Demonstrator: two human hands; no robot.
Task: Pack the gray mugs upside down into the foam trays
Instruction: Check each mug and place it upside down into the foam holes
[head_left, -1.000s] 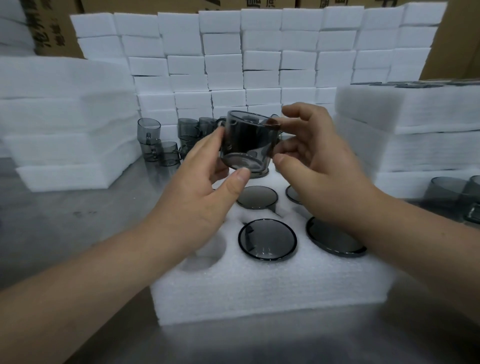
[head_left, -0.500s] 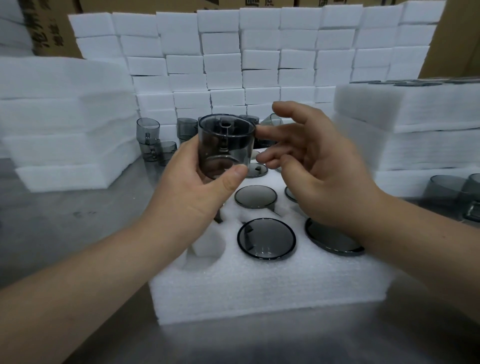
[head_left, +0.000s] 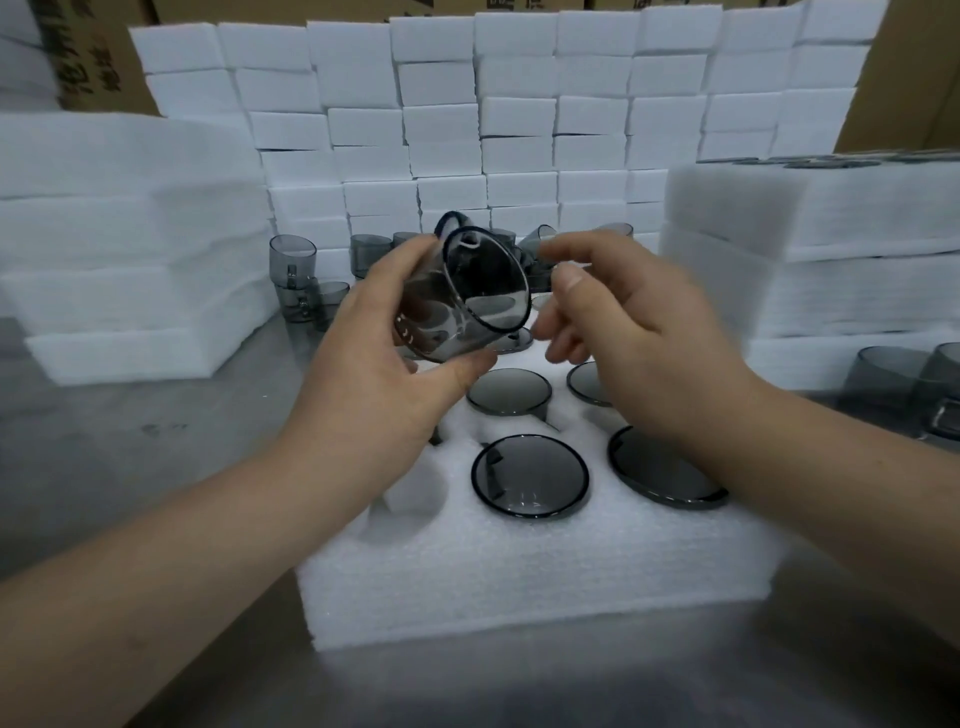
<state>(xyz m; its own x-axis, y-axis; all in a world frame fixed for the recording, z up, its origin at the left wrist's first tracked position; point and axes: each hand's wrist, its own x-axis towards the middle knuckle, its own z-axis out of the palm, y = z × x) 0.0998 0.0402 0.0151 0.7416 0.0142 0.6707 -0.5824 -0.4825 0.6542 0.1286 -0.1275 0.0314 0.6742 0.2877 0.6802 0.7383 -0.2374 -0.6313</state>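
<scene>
The left hand (head_left: 384, 364) gripped a tilted mug (head_left: 462, 296); the right hand (head_left: 623, 332) hovered beside it, fingers loosely spread.

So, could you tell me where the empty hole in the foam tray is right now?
In the head view, the empty hole sits at the tray's near-left, just left of the nearest packed mug, below the left hand.
</scene>
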